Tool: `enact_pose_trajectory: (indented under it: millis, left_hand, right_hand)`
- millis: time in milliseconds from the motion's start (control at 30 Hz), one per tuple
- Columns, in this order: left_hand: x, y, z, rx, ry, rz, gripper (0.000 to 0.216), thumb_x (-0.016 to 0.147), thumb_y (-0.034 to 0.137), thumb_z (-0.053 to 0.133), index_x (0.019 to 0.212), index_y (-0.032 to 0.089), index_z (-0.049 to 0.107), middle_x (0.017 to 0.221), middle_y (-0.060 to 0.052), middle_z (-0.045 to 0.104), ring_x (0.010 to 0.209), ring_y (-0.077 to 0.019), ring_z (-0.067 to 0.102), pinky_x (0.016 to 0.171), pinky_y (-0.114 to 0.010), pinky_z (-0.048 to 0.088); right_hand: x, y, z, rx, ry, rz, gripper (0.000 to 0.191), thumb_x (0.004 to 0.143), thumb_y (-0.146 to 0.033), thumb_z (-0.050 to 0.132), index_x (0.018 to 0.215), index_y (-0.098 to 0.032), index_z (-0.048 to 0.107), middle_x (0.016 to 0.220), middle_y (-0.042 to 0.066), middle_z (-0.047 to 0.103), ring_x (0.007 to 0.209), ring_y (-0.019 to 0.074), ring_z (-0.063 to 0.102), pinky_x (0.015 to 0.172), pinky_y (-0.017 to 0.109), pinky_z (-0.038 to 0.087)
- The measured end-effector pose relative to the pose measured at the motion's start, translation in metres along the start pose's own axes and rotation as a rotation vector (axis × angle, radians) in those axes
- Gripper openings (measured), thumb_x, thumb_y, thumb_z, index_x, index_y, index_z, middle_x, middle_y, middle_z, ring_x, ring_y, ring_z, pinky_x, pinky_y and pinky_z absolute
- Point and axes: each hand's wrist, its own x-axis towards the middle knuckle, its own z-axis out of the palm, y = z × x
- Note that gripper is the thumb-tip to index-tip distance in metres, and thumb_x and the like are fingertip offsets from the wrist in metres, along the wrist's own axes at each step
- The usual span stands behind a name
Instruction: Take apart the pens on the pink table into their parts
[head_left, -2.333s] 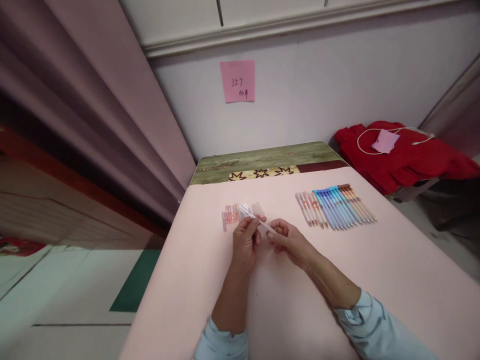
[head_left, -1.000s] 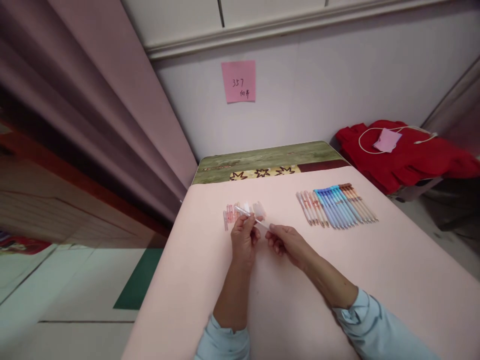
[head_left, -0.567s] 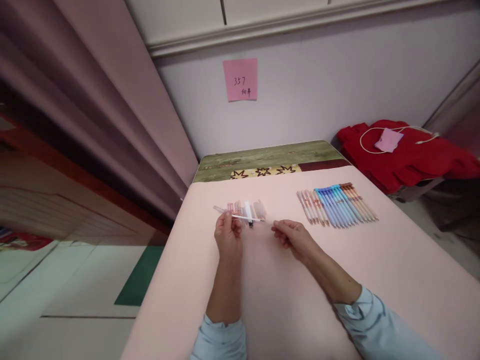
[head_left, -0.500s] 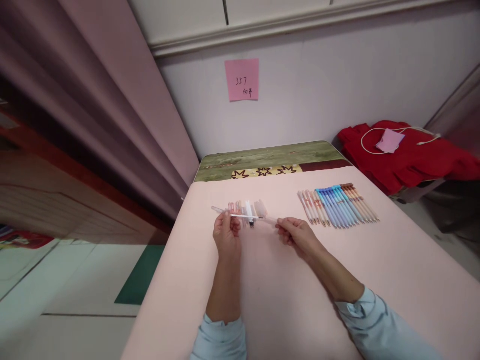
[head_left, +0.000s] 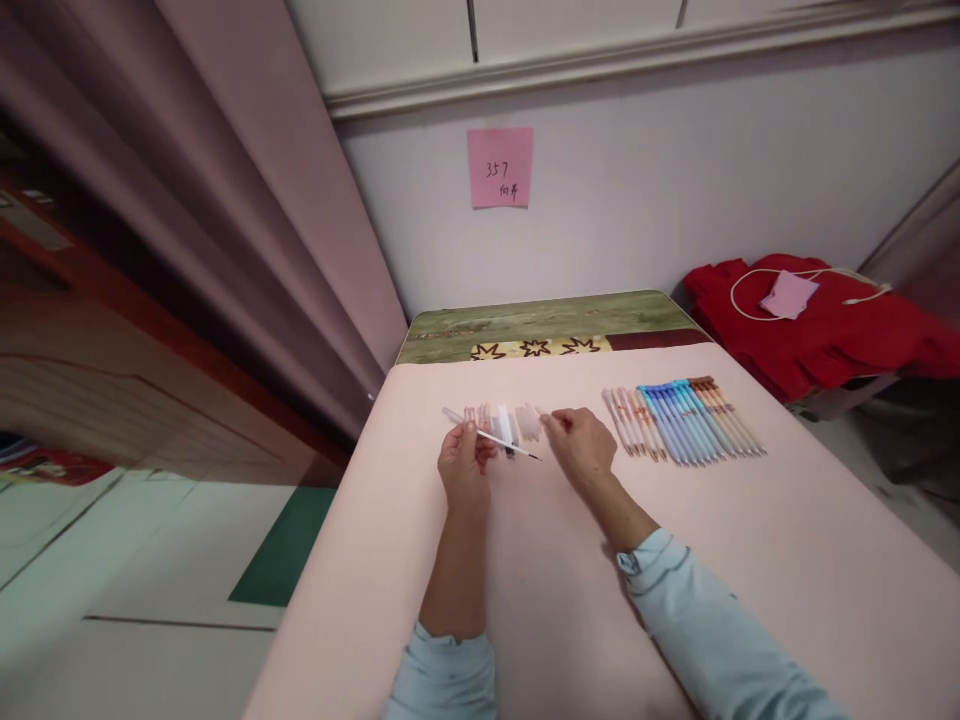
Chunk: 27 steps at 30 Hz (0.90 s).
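Observation:
My left hand point(head_left: 466, 468) pinches a half-dismantled pen point(head_left: 454, 414). Its thin white refill point(head_left: 501, 440) sticks out bare to the right, ending in a dark tip. My right hand point(head_left: 581, 440) has its fingers closed at the right end of a row of pen parts. Between its fingertips is a pale, see-through pen barrel point(head_left: 543, 410), mostly hidden. In the row lie pinkish clear pieces point(head_left: 484, 410), white refills point(head_left: 505, 422) with dark ends, and pale barrels point(head_left: 528, 422). My left hand and its pen partly cover the row.
Several whole pens point(head_left: 682, 420) in white, blue and brown tones lie side by side on the pink-covered table point(head_left: 555, 580). Beyond the table's right side is red cloth point(head_left: 847, 330) with a white cord and pink paper. A pink note point(head_left: 500, 167) sticks to the wall.
My right hand has drawn the see-through barrel off the refill and moved up and left to the row of parts. The refill in my left hand now tilts downward. The view has shifted slightly.

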Motion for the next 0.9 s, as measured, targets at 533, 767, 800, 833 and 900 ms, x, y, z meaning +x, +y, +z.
enact_pose_trajectory:
  millis: [533,767,800,833,900]
  left_hand:
    - [0.004,-0.006,0.001,0.126,-0.018,0.041,0.036,0.068,0.039,0.078,0.086,0.013,0.061,0.063,-0.001,0.065,0.050,-0.0099,0.058,0.049,-0.021,0.047]
    - [-0.002,-0.003,0.000,0.559,-0.004,0.229,0.022,0.077,0.038,0.068,0.084,0.019,0.058,0.058,0.004,0.061,0.047,-0.0094,0.054,0.049,-0.020,0.041]
    - [-0.004,-0.005,0.000,0.661,-0.035,0.252,0.019,0.077,0.036,0.066,0.082,0.019,0.059,0.058,0.004,0.061,0.048,-0.0103,0.055,0.052,-0.022,0.043]
    - [-0.006,-0.006,0.000,0.763,-0.060,0.277,0.016,0.078,0.035,0.065,0.079,0.020,0.060,0.058,0.004,0.061,0.050,-0.0115,0.057,0.055,-0.023,0.044]
    - [-0.007,-0.009,0.000,0.940,-0.079,0.323,0.012,0.078,0.032,0.064,0.078,0.020,0.061,0.059,0.002,0.064,0.056,-0.0140,0.061,0.062,-0.025,0.046]
  right_hand:
    - [-0.027,-0.006,-0.010,0.290,-0.371,-0.427,0.018,0.083,-0.039,0.065,0.079,-0.024,0.074,0.068,0.002,0.067,0.056,0.0141,0.054,0.058,0.027,0.036]
    - [-0.022,-0.012,-0.004,0.406,-0.172,-0.272,0.025,0.082,-0.042,0.064,0.087,-0.020,0.075,0.070,0.003,0.070,0.059,0.0152,0.057,0.059,0.026,0.044]
    - [-0.022,-0.014,-0.002,0.445,-0.165,-0.268,0.029,0.081,-0.043,0.064,0.093,-0.019,0.075,0.075,0.004,0.072,0.060,0.0151,0.059,0.060,0.027,0.046]
    - [-0.022,-0.017,0.000,0.478,-0.162,-0.266,0.032,0.081,-0.043,0.064,0.098,-0.018,0.075,0.080,0.005,0.073,0.061,0.0150,0.060,0.062,0.027,0.048]
    - [-0.022,-0.019,0.000,0.508,-0.152,-0.251,0.035,0.082,-0.044,0.062,0.103,-0.017,0.074,0.085,0.006,0.074,0.062,0.0150,0.061,0.064,0.028,0.050]
